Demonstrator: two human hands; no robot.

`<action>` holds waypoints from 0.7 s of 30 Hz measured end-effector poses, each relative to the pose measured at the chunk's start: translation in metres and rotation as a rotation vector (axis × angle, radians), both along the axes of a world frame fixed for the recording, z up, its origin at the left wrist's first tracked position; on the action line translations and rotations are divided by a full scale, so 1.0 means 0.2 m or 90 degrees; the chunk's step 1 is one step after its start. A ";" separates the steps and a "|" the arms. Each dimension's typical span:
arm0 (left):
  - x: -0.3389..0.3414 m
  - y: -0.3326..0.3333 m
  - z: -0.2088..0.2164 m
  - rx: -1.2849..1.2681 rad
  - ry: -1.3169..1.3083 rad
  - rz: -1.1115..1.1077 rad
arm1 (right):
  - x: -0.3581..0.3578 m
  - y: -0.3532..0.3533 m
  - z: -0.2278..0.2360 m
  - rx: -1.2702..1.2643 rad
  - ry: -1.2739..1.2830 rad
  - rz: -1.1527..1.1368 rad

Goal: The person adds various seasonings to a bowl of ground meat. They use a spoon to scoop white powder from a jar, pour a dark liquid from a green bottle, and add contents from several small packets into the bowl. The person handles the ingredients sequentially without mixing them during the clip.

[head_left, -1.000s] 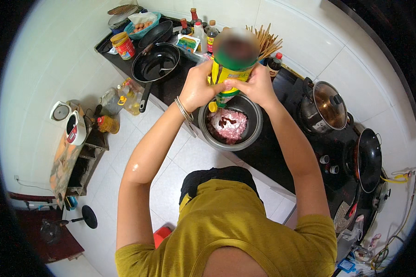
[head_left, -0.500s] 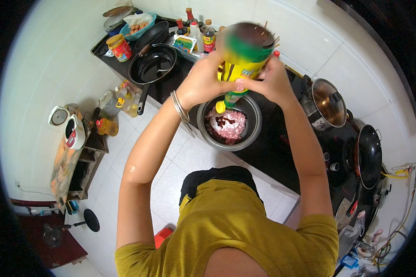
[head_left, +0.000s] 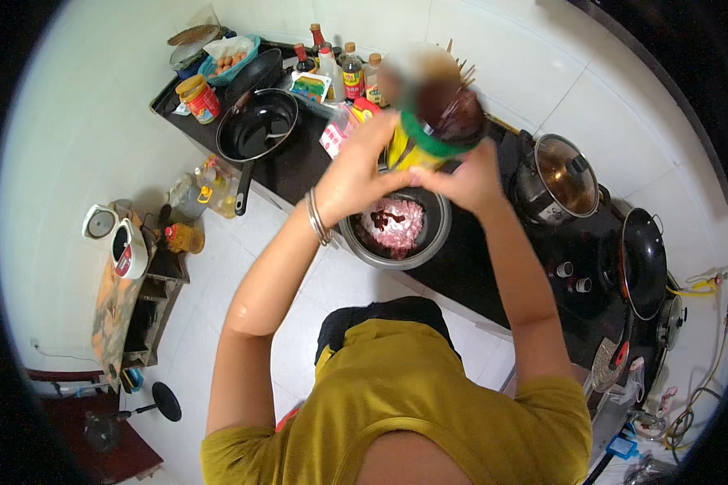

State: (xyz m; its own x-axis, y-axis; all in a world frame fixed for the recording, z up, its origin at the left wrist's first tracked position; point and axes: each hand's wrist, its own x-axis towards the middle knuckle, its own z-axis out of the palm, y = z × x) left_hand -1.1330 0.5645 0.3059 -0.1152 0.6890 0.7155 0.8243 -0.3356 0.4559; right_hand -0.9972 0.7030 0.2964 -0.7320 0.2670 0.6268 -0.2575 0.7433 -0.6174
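Both of my hands hold a large squeeze sauce bottle [head_left: 437,139], green and yellow with dark brown sauce inside, above a grey metal bowl [head_left: 436,249]. My left hand [head_left: 362,171], a silver bangle on its wrist, grips the bottle's left side. From the other side my right hand [head_left: 473,179] is closed round it, and the thumbs meet in front. The base of the bottle points up and away, partly blurred; its spout is hidden behind my hands. In the bowl lies pink minced meat [head_left: 406,229] with a patch of white powder and dark sauce [head_left: 387,218] on top.
A black frying pan [head_left: 251,133], a red-labelled jar [head_left: 197,100], eggs in a blue basket [head_left: 233,58] and several sauce bottles [head_left: 353,74] stand on the counter to the left. To the right are a lidded pot [head_left: 565,176] and a black wok [head_left: 644,263].
The bottle has tipped, so its yellow cap and spout no longer show below my hands. Both hands still hold it. The view has shifted slightly.
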 end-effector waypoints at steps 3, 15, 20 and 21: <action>-0.09 0.02 -0.31 -0.261 -0.158 -0.038 | -0.04 0.03 -0.34 -0.226 -0.105 0.055; -0.04 -0.03 -0.20 -0.130 -0.125 0.007 | -0.06 -0.04 -0.14 -0.086 -0.054 0.043; -0.05 -0.02 -0.18 -0.150 -0.155 0.045 | -0.08 -0.02 -0.16 -0.136 -0.047 0.031; -0.05 -0.02 -0.18 -0.143 -0.142 0.060 | -0.09 -0.02 -0.16 -0.147 -0.044 0.035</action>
State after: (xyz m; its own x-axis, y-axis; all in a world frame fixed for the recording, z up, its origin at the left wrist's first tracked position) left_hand -1.1431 0.5611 0.2708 -0.3227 0.8058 0.4966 0.7181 -0.1333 0.6830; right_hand -1.0148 0.6993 0.2649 -0.7883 0.3563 0.5016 -0.2444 0.5669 -0.7867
